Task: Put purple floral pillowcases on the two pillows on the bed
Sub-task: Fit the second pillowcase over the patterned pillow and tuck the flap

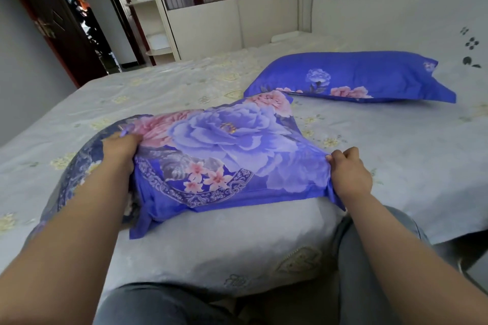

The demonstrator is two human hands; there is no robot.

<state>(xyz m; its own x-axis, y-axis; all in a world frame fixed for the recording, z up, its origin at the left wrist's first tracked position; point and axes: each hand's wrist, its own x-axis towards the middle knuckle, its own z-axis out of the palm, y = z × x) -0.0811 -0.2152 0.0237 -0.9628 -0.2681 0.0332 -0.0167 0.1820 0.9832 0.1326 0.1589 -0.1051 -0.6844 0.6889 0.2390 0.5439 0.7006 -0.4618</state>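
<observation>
The purple floral cotton pillowcase (227, 155) lies at the near edge of the pale flowered bedsheet (396, 161), mostly drawn over its pillow. The left hand (120, 149) bunches its left corner; the right hand (348, 171) pinches the right corner. The second purple-cased pillow (351, 76) rests by the headboard (apparently finished), so little remains.

Bed (396, 155): pale grey sheet, faint yellow floral print, covers the mattress to its near edge. 2 pillows lie directly on it. Far pillow (353, 76), in a purple floral case, lies flat near the headboard side. Near pillow (224, 150), also in purple floral fabric, sits at the near edge.
</observation>
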